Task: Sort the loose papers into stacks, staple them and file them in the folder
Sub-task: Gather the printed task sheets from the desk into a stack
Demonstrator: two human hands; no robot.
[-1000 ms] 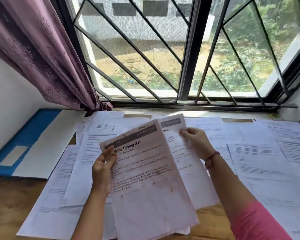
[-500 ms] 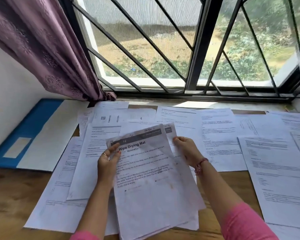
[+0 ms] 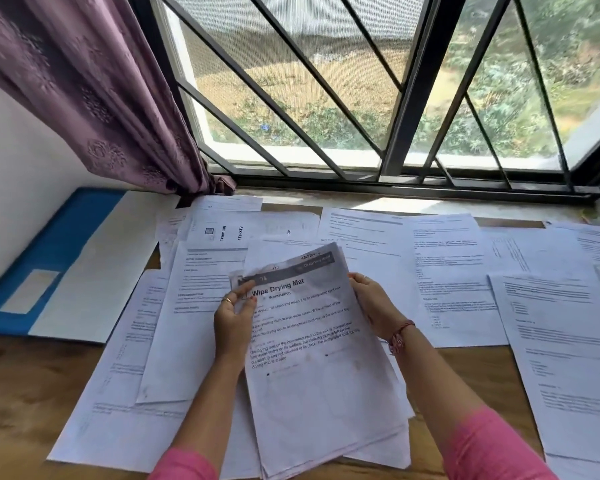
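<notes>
A small stack of printed sheets (image 3: 319,382), its top page headed "Wipe Drying Mat", is held low over the wooden table (image 3: 21,403). My left hand (image 3: 234,323) pinches the stack's upper left edge with thumb on top. My right hand (image 3: 374,306) grips its right edge. Many loose papers (image 3: 447,271) lie spread across the table around and under the stack. An open blue folder (image 3: 49,258) lies at the far left against the wall, with a white sheet on its right half. No stapler is in sight.
A barred window (image 3: 395,98) runs along the table's far edge, and a purple curtain (image 3: 84,91) hangs at the left. A white wall borders the left side. More sheets (image 3: 568,358) reach the right edge of view.
The two sheets that my hands held fanned apart have come together into one squared stack. The stack has dropped lower toward the table, and my right hand has moved in to its right edge.
</notes>
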